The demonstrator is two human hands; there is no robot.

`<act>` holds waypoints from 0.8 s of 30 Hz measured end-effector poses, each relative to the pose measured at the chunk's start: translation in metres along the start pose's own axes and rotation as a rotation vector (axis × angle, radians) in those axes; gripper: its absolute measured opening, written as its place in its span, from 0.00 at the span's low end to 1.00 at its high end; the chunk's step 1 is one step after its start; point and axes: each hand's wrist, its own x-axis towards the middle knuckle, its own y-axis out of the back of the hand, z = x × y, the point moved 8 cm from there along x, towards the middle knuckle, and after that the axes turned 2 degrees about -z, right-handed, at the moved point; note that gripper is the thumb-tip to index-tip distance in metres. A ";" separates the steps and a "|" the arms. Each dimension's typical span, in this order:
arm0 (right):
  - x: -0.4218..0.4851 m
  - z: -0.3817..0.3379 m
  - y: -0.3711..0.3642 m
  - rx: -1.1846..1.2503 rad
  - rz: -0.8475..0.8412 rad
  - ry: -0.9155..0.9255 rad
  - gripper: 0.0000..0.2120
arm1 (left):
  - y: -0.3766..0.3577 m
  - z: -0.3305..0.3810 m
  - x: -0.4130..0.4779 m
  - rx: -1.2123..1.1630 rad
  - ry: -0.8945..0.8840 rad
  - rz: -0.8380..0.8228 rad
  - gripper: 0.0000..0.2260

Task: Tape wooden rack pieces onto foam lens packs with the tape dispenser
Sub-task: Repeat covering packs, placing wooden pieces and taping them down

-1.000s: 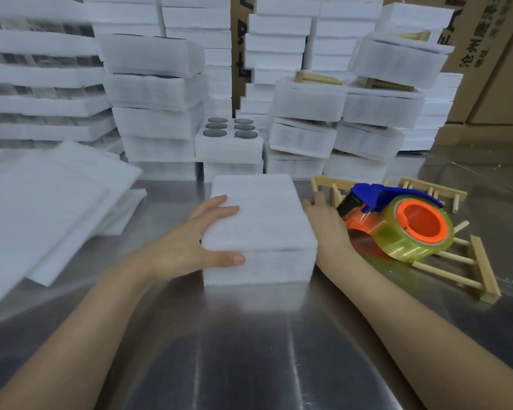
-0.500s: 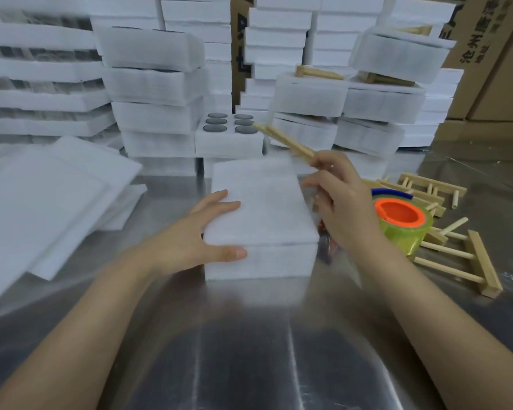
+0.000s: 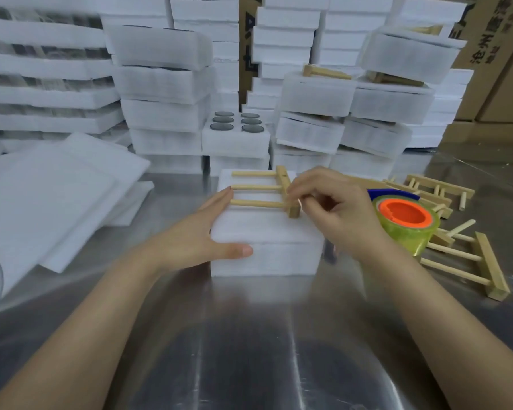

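Note:
A white foam lens pack (image 3: 267,238) lies on the steel table in front of me. My left hand (image 3: 202,238) holds its left side, fingers along the edge and thumb on the front face. A wooden rack piece (image 3: 264,190) with three dowels lies flat on the pack's far top. My right hand (image 3: 335,205) pinches the rack's bar at its right end. The tape dispenser (image 3: 406,220), blue with an orange core and a yellowish roll, sits just right of that hand, partly hidden by it.
More wooden rack pieces (image 3: 468,258) lie at the right of the steel table (image 3: 249,350). Stacks of foam packs (image 3: 163,93) fill the back, one open pack showing dark lenses (image 3: 237,122). Loose foam sheets (image 3: 54,196) lie at the left. Cardboard boxes (image 3: 498,54) stand at the back right.
My right hand picked a rack piece up from beside the dispenser, carried it over and laid it flat on the foam pack. My left hand stayed on the pack.

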 end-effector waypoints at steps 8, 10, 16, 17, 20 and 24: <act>-0.008 0.028 -0.041 -0.195 -0.330 -0.238 0.17 | -0.001 -0.005 -0.002 -0.209 0.031 -0.005 0.45; -0.002 0.020 -0.030 -0.243 -0.216 -0.151 0.10 | -0.002 -0.005 -0.002 -0.219 0.030 -0.011 0.43; -0.003 0.020 0.011 0.181 0.267 -0.289 0.05 | -0.002 -0.006 -0.001 -0.224 0.023 -0.002 0.44; -0.006 0.027 0.009 0.298 0.296 -0.403 0.05 | -0.002 -0.004 -0.001 -0.221 0.014 -0.009 0.43; -0.020 0.044 -0.018 0.728 0.299 -0.768 0.04 | -0.003 0.005 0.000 -0.223 -0.067 -0.042 0.35; -0.018 0.043 -0.032 0.968 0.093 -0.846 0.08 | -0.002 0.010 -0.001 -0.220 -0.089 -0.027 0.30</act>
